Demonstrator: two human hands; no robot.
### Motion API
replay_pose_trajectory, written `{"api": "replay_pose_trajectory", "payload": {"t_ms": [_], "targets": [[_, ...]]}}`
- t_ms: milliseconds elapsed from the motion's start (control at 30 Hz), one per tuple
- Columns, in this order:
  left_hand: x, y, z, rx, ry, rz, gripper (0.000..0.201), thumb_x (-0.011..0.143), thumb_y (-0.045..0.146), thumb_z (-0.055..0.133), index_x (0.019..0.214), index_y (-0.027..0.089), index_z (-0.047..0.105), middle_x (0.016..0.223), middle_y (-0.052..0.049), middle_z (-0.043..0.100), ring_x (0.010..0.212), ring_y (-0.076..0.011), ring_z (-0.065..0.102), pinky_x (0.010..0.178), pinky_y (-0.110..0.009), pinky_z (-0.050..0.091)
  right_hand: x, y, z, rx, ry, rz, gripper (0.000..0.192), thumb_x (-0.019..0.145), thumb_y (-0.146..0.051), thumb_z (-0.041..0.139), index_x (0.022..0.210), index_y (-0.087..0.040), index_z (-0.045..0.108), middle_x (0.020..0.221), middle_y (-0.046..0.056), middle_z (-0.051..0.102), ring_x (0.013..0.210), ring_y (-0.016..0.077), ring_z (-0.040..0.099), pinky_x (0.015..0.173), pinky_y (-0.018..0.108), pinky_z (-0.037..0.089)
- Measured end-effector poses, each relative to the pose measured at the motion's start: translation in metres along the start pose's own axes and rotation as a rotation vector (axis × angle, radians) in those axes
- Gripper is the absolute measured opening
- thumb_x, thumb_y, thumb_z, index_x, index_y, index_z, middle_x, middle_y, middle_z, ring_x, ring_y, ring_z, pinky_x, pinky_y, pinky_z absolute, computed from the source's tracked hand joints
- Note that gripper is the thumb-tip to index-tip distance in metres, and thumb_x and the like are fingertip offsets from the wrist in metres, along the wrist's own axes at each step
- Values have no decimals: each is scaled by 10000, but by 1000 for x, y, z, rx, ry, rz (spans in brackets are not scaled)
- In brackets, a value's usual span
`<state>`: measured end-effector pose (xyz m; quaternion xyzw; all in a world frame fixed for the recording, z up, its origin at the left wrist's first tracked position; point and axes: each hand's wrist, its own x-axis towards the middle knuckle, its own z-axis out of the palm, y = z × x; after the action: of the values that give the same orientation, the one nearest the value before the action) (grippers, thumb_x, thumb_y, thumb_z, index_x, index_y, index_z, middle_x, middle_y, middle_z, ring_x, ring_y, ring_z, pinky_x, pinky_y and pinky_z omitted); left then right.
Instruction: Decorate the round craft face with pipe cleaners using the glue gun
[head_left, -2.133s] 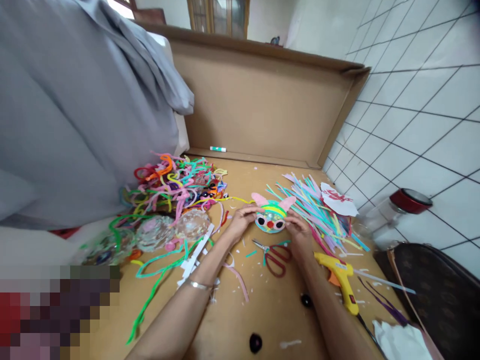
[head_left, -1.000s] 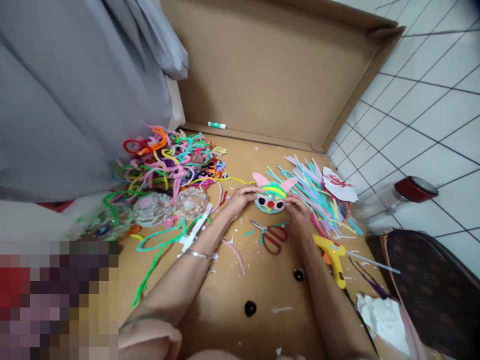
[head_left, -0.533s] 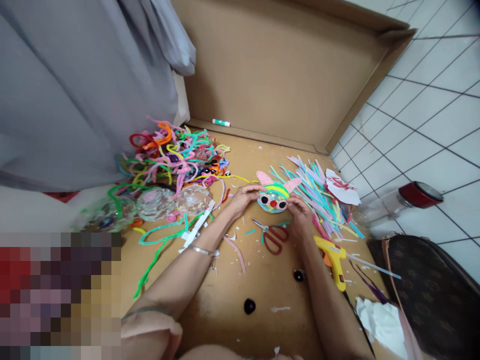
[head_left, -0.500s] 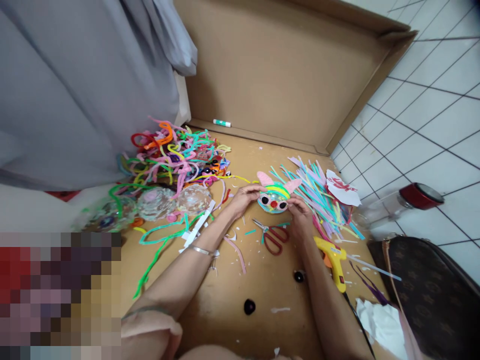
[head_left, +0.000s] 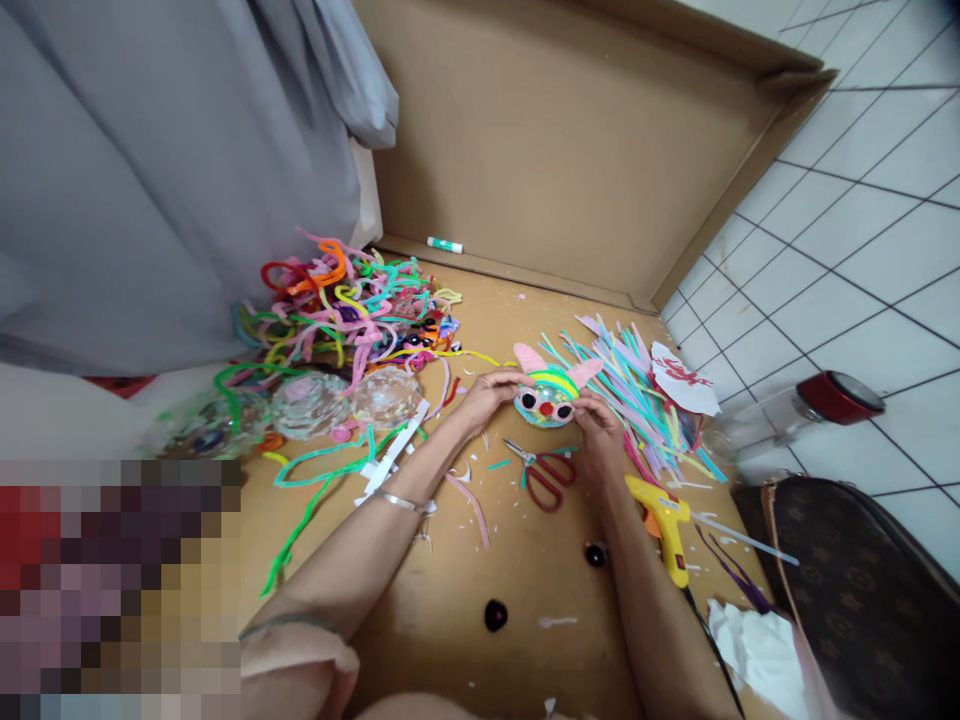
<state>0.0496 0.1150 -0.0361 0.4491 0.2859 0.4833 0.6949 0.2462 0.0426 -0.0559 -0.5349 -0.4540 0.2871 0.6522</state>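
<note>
A small round craft face (head_left: 547, 398) with pink ears, a yellow and green band, black-and-white eyes and a red nose rests on the cardboard sheet (head_left: 450, 560). My left hand (head_left: 485, 396) grips its left side and my right hand (head_left: 598, 425) grips its right side, fingertips on its rim. Red-handled scissors (head_left: 546, 477) lie just below the face, between my wrists.
A tangle of coloured pipe cleaners (head_left: 345, 315) and clear plastic domes (head_left: 341, 400) lie to the left. Cut strips (head_left: 637, 390) and a yellow glue gun (head_left: 664, 520) sit to the right. A red-lidded jar (head_left: 787, 415) and brown bag (head_left: 862, 590) are on the tiles. A glue stick (head_left: 445, 245) lies far back. Grey cloth (head_left: 150, 180) hangs at left.
The view has tilted down and nearer. Both hands have stayed on the craft face with only slight finger shifts.
</note>
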Motion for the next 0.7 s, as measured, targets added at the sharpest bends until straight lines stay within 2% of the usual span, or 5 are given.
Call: {"api": "replay_pose_trajectory", "payload": {"t_ms": [233, 433, 567, 700], "targets": [[0, 0, -1, 12, 7, -25, 174, 583, 169, 770, 751, 182, 811, 870, -40, 695, 781, -149, 555, 744, -270, 410, -3, -5, 3, 29, 20, -23, 136, 723, -350, 730, 785, -233, 760, 1098, 50, 693, 1103, 247, 600, 972, 406, 461], [0, -1, -3, 7, 11, -4, 177, 596, 140, 752, 756, 184, 814, 969, -46, 706, 849, -160, 584, 778, -270, 429, -5, -13, 8, 97, 50, 19, 111, 680, -307, 720, 751, -231, 759, 1079, 43, 679, 1044, 232, 601, 869, 361, 487], [0, 0, -4, 15, 17, -20, 162, 593, 142, 748, 740, 173, 808, 929, -45, 715, 809, -154, 578, 758, -268, 424, -7, -19, 11, 148, 44, 94, 135, 687, -341, 697, 734, -226, 750, 1121, 55, 684, 983, 227, 612, 751, 333, 498], [1, 0, -3, 6, 11, -26, 167, 564, 172, 776, 728, 180, 803, 931, -45, 718, 795, -152, 577, 754, -269, 425, -7, -21, 12, 145, 54, 112, 227, 717, -445, 685, 725, -223, 732, 1112, 57, 681, 893, 205, 613, 701, 325, 493]]}}
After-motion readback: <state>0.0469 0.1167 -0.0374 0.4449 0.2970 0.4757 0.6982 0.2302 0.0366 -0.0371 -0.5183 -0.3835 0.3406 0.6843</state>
